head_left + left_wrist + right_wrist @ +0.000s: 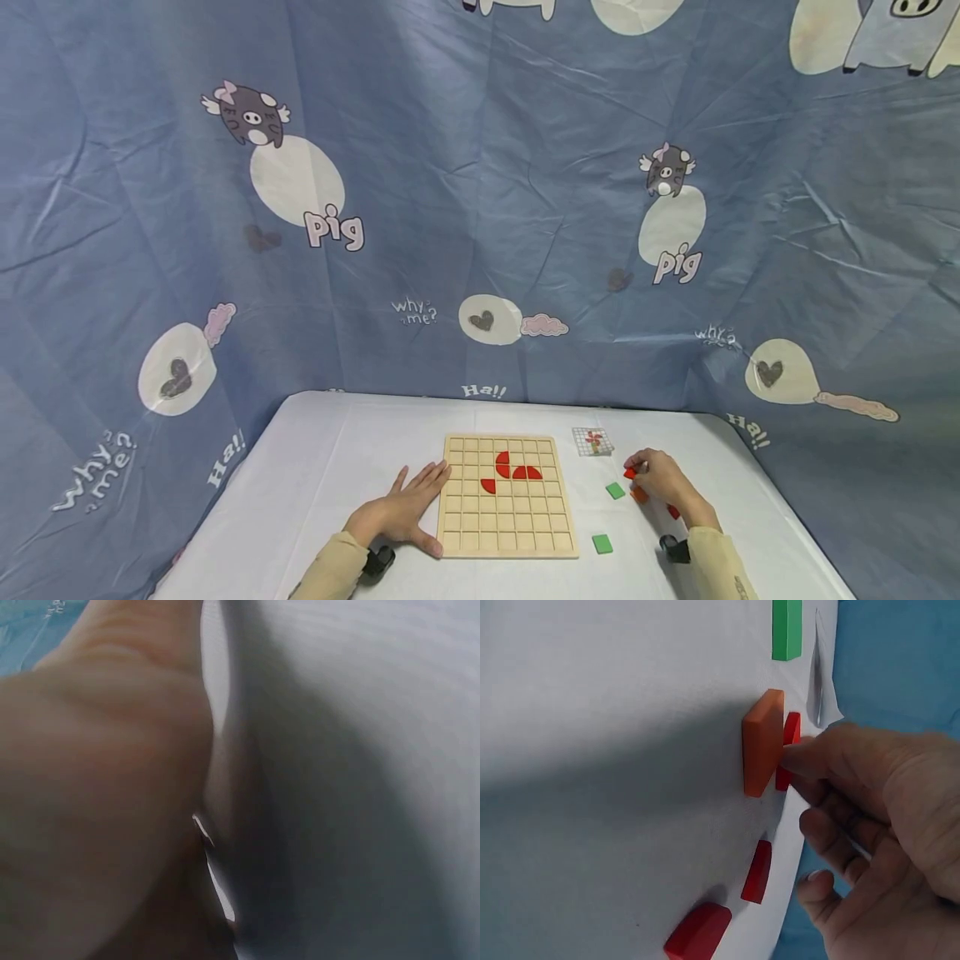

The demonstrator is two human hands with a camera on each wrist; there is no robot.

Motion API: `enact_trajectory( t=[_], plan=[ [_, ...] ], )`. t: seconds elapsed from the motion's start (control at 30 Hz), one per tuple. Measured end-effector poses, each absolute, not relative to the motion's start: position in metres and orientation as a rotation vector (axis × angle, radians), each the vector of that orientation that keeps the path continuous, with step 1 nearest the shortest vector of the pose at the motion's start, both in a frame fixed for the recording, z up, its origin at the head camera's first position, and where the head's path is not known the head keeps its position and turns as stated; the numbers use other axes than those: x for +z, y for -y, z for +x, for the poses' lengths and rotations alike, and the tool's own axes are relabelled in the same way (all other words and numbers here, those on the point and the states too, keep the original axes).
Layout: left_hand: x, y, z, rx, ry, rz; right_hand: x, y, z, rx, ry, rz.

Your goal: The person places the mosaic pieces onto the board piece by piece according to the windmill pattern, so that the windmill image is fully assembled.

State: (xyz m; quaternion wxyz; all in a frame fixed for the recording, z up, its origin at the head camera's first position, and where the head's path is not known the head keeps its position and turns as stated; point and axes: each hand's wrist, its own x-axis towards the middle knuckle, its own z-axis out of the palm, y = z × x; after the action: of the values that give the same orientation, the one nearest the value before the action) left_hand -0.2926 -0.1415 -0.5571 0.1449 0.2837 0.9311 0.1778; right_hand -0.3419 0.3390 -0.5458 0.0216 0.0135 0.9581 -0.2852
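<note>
My left hand (405, 510) lies flat with spread fingers along the left edge of a wooden grid board (498, 533); the left wrist view shows it close over the white cloth. Several red quarter-circle pieces (489, 486) sit in the board's cells. Right of the board, my right hand (663, 479) pinches a red piece (792, 729) between thumb and fingertips, partly hidden by the thumb. An orange block (761, 750) stands just in front of that piece in the right wrist view. Two more red pieces (757, 874) lie on the cloth nearby.
A green square (615, 491) lies between board and right hand, and a second green square (602, 543) is nearer the front. Behind them lies a small gridded card (592, 442) with a printed flower-like pattern. A blue printed curtain (420, 250) surrounds the white table (360, 454).
</note>
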Motion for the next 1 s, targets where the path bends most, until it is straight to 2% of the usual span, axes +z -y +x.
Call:
enact_trajectory(
  t=[0.2, 0.37, 0.63, 1.0],
  plan=[
    [-0.557, 0.141, -0.292, 0.516, -2.687, 0.821, -0.546, -0.34, -0.346, -0.82, -2.974, -0.016],
    [-0.556, 0.141, -0.292, 0.516, -2.683, 0.813, -0.546, -0.339, -0.345, -0.939, -2.934, -0.01],
    [-0.556, 0.142, -0.292, 0.512, -2.68, 0.802, -0.532, -0.33, -0.337, -1.055, -3.05, 0.385],
    [-0.555, 0.14, -0.292, 0.502, -2.687, 0.817, -0.529, -0.322, -0.332, -0.979, -2.919, 0.489]
  ],
)
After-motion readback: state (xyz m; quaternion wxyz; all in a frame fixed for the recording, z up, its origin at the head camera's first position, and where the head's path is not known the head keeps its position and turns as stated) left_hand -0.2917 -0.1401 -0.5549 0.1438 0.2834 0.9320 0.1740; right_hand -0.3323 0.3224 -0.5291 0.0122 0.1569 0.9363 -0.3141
